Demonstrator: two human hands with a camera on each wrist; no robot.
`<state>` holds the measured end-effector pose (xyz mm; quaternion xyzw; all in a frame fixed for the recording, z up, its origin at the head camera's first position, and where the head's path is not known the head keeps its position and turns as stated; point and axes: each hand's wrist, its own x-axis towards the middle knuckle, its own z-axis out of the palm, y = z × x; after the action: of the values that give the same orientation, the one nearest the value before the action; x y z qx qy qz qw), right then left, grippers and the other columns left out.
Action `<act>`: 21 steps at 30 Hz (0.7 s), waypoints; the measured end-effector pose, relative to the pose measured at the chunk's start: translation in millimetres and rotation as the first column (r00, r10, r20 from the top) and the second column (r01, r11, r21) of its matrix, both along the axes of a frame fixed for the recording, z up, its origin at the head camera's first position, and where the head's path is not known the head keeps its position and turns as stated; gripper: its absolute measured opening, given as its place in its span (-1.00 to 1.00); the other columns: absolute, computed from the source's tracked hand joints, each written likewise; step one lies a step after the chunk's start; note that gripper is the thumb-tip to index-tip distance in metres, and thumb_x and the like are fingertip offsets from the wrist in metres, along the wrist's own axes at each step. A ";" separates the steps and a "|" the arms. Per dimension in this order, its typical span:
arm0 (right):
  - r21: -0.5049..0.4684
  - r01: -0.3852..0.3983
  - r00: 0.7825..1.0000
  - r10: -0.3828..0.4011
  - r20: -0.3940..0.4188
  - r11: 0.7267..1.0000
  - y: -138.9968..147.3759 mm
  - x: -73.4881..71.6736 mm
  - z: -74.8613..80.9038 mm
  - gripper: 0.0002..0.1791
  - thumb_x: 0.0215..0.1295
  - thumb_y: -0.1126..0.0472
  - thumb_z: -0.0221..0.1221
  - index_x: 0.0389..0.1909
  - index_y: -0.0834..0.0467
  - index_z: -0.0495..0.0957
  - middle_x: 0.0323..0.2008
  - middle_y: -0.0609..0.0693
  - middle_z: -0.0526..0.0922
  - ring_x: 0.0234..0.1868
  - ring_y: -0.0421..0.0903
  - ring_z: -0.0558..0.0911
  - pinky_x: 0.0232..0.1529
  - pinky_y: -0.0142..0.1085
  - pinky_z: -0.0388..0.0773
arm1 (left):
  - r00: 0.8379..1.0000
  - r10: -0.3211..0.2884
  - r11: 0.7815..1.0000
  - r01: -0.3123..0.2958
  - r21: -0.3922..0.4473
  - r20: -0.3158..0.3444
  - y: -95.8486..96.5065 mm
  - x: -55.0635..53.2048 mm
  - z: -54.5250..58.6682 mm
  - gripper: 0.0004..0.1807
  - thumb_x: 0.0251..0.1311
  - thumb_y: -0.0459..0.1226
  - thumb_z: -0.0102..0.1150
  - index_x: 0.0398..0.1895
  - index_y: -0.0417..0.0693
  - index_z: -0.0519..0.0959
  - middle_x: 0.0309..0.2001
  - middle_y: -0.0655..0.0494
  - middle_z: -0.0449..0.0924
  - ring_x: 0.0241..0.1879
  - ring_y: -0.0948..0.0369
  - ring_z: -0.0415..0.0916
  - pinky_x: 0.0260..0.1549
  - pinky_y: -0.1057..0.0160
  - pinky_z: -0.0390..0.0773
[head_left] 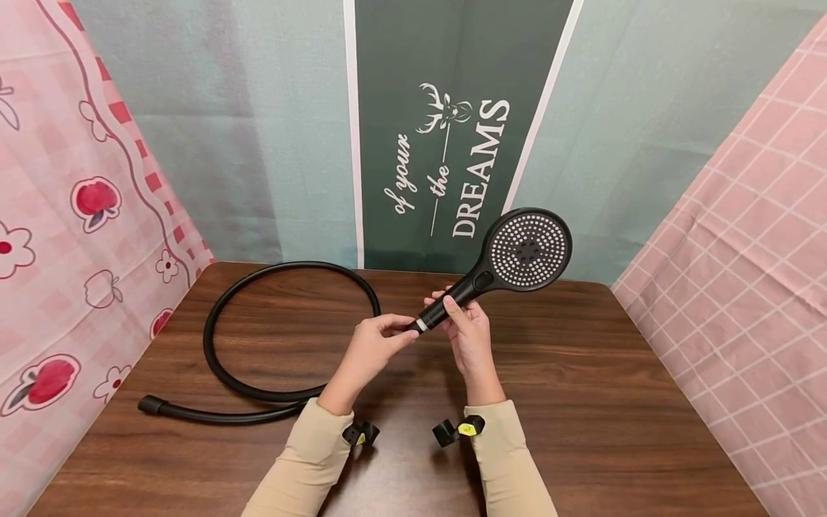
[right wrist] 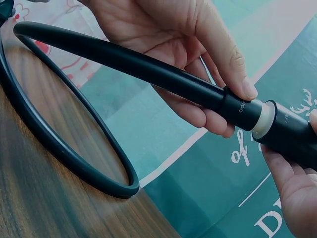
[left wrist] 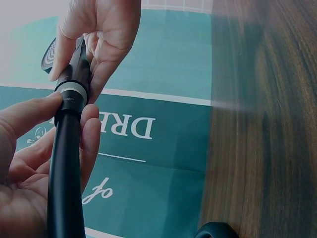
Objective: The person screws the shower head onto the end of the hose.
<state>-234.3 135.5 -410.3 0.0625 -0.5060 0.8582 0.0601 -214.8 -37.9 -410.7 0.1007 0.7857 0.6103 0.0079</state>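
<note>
A black handheld shower head (head_left: 528, 251) is held above the table, its white-dotted spray face toward the head camera. My right hand (head_left: 470, 337) grips its handle, thumb on the near side and fingers behind. My left hand (head_left: 371, 348) pinches the collar (right wrist: 240, 110) at one end of a black shower hose (head_left: 212, 337), thumb on top and fingers beneath. Collar and handle are lined up end to end, and a white threaded ring (right wrist: 266, 120) shows between them. In the left wrist view, the hose (left wrist: 65, 173) runs back over the left palm.
The hose loops across the left side of the brown wooden table (head_left: 581, 416), and its other end fitting (head_left: 151, 406) lies near the left edge. A green printed curtain (head_left: 413, 72) hangs behind; pink patterned cloths hang at both sides. Wrist cameras sit on both sleeves.
</note>
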 end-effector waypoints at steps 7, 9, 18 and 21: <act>-0.002 -0.001 1.000 0.001 -0.001 1.000 -0.1 -0.1 -0.1 -0.86 0.48 0.30 0.08 -0.02 0.16 0.43 -0.21 -0.05 0.75 -0.14 -0.18 0.77 -0.03 -0.34 0.66 | 1.000 0.010 1.000 -0.010 -0.011 0.015 0.4 -0.5 0.7 -0.71 0.19 -0.21 0.38 -0.03 -0.10 0.72 -0.11 -0.04 0.75 -0.20 0.18 0.67 -0.29 0.26 0.60; 0.001 -0.001 1.000 0.001 0.000 1.000 -0.2 -0.2 -0.3 -0.87 0.48 0.30 0.07 -0.02 0.15 0.43 -0.21 -0.06 0.75 -0.14 -0.18 0.77 -0.03 -0.34 0.66 | 1.000 0.009 1.000 -0.008 -0.010 0.011 0.5 -0.5 0.9 -0.72 0.19 -0.22 0.38 -0.05 -0.11 0.72 -0.12 -0.04 0.75 -0.23 0.20 0.66 -0.31 0.28 0.58; -0.001 0.004 1.000 -0.004 -0.005 1.000 -0.4 -0.4 -1.1 -0.88 0.48 0.31 0.07 -0.04 0.15 0.44 -0.21 -0.06 0.74 -0.14 -0.17 0.77 -0.04 -0.34 0.67 | 1.000 0.000 1.000 0.000 -0.008 -0.022 1.6 0.9 1.9 -0.76 0.18 -0.25 0.38 -0.08 -0.09 0.72 -0.19 0.00 0.74 -0.32 0.24 0.60 -0.37 0.29 0.52; -0.006 0.003 1.000 -0.003 -0.007 1.000 -0.2 -0.3 -1.4 -0.88 0.47 0.31 0.07 -0.04 0.14 0.44 -0.21 -0.04 0.74 -0.13 -0.16 0.77 -0.05 -0.33 0.67 | 1.000 -0.006 1.000 0.006 -0.002 -0.023 1.7 1.1 1.5 -0.76 0.19 -0.25 0.38 -0.08 -0.09 0.72 -0.18 0.00 0.74 -0.30 0.23 0.61 -0.36 0.29 0.54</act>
<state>-234.6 135.3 -411.7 0.0644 -0.5035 0.8593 0.0632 -213.7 -36.2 -409.2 0.1102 0.7860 0.6083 0.0006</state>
